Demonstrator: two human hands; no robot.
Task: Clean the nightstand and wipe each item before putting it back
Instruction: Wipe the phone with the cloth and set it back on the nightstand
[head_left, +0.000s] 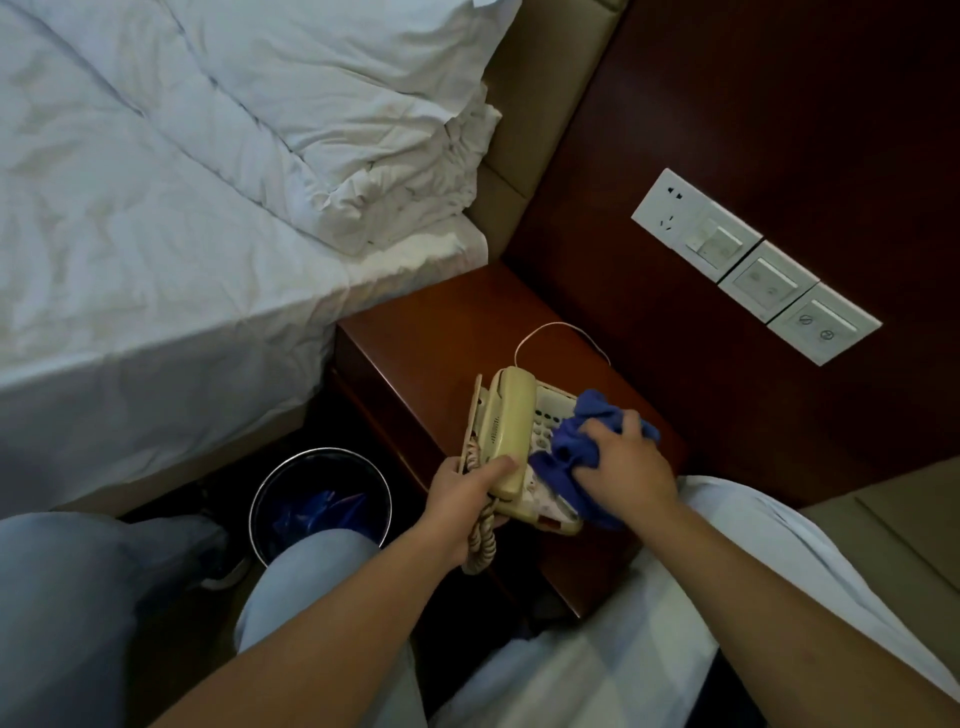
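Nearest the camera, the left hand (462, 499) has its grip clamped on the near end of the telephone (511, 447), thumb pressed along the handset (506, 426), with the coiled cord (480, 540) hanging below the wrist. The right hand (626, 460) has its grip bunched round the blue cloth (566, 460), pressing it onto the keypad. The telephone seems tilted up off the nightstand (415, 353), near its front edge.

The handset is the likeliest trouble: if the thumb eases while the cloth pushes sideways, it can slide out of its cradle and swing on the cord. Hard rubbing may also depress keys.

Farther back, the thin line cord (550, 328) loops toward the wall; lifting the telephone too far could tug it taut. On the floor to the left, the waste bin (319, 501) stands open below the edge, so a dropped telephone may land in or beside it.
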